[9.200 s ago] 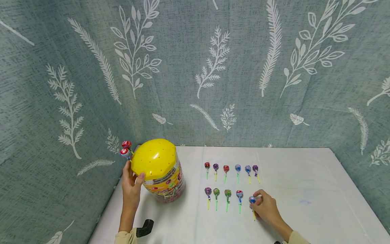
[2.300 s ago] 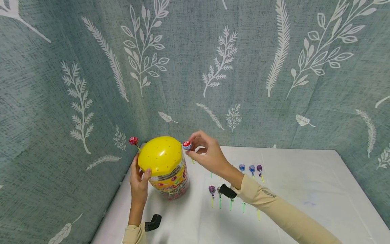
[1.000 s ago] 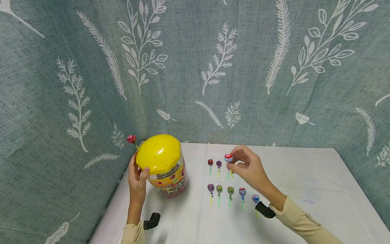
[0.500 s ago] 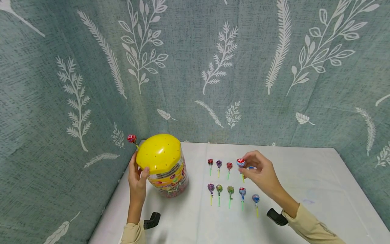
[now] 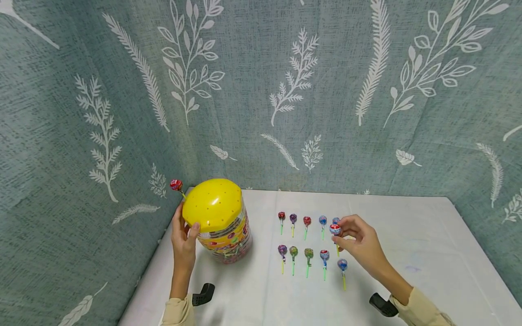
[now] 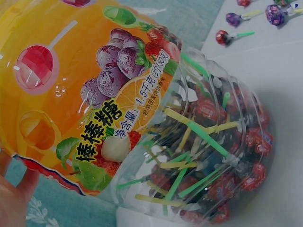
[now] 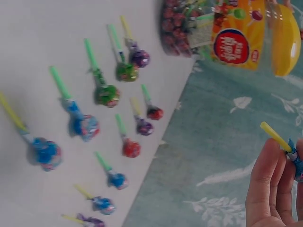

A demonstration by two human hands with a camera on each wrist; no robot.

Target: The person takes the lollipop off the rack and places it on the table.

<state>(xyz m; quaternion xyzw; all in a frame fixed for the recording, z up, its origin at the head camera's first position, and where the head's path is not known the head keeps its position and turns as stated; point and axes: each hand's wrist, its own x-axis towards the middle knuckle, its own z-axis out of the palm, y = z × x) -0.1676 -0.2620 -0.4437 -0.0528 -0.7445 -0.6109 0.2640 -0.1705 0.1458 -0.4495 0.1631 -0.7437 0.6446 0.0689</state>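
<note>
- Pinching a lollipop (image 5: 335,229) w/ the right hand (image 5: 359,242): thumb and fingers are curling round the wrapped red-and-blue head, yellow stick pointing down toward the table (image 5: 408,244). In the right wrist view the stick (image 7: 274,136) is poking out past the fingertips (image 7: 265,165).
- Lollipop is hovering just above the far row of lollipops (image 5: 306,221), at that row's right end; a near row (image 5: 308,254) is lying just below the hand, closer to the person.
- Left hand (image 5: 182,237) is gripping the candy jar (image 5: 222,226) at the rim of its yellow lid (image 5: 212,208), thumb on the front, fingers wrapping behind. Jar is standing well left of the right hand.
- One more red lollipop (image 5: 176,184) is sticking out of the lid, just above the left hand.
- Handling, my guess: lollipop is v. light, head hard but wrapper crinkly and a bit slick; stick is thin and may flex. Best hold is at the head or right under it, as now.
- Jar looks part full, prob. hefty, smooth plastic, so steadying near the top makes sense.
</note>
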